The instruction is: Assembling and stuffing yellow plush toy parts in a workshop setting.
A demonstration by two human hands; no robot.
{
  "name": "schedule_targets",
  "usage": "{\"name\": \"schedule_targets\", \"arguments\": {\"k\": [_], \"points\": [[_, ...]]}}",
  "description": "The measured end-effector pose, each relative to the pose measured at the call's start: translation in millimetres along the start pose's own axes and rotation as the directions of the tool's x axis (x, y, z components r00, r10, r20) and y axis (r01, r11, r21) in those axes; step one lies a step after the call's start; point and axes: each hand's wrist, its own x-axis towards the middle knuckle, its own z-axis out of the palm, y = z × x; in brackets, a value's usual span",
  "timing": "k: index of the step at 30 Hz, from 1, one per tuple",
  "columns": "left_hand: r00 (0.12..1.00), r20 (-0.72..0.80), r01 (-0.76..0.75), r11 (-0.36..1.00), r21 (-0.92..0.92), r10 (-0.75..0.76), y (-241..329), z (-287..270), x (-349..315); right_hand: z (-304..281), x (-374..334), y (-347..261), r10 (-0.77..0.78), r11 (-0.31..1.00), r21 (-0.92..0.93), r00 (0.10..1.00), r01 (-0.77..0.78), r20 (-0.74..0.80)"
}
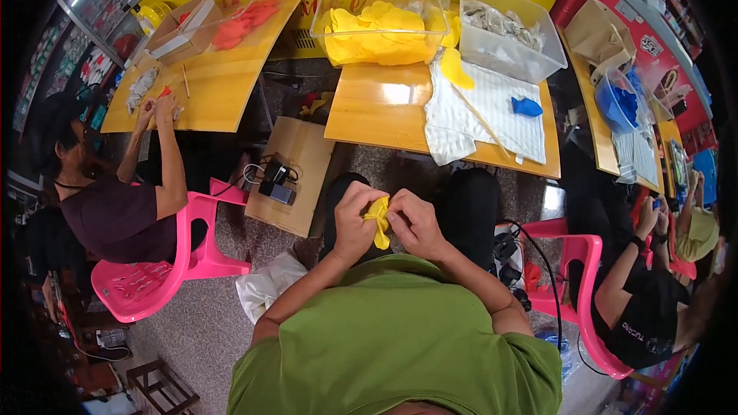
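My left hand (355, 219) and my right hand (413, 220) meet over my lap, both pinching a small yellow fabric piece (378, 220) that hangs down between them. Ahead on the wooden table (375, 111) stands a clear bin of yellow fabric pieces (378, 31). A white striped cloth (480, 111) drapes over the table's right side, with a loose yellow piece (455, 68), a thin stick (486, 124) and a blue piece (526, 107) on it.
A second clear bin (503, 31) holds pale stuffing. A person on a pink chair (142, 284) works at the left table (207, 81) with a bin of red pieces (238, 19). Another person (642, 292) sits at right. A small board (296, 173) holds cables and a device.
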Motion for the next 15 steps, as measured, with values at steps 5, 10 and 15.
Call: {"name": "schedule_targets", "arguments": {"k": [5, 10, 15], "points": [[0.964, 0.058, 0.267, 0.935, -0.232, -0.261, -23, 9, -8, 9, -6, 14, 0.192, 0.979, 0.076, 0.981, -0.19, -0.017], [0.947, -0.057, 0.287, 0.914, -0.287, -0.315, -23, 14, -6, 3, 1, -9, 0.256, 0.963, 0.11, 0.963, -0.246, -0.079], [0.968, -0.098, 0.223, 0.97, -0.095, -0.232, -12, 12, -2, 9, -1, -13, 0.21, 0.978, 0.024, 0.976, -0.209, -0.064]]}}
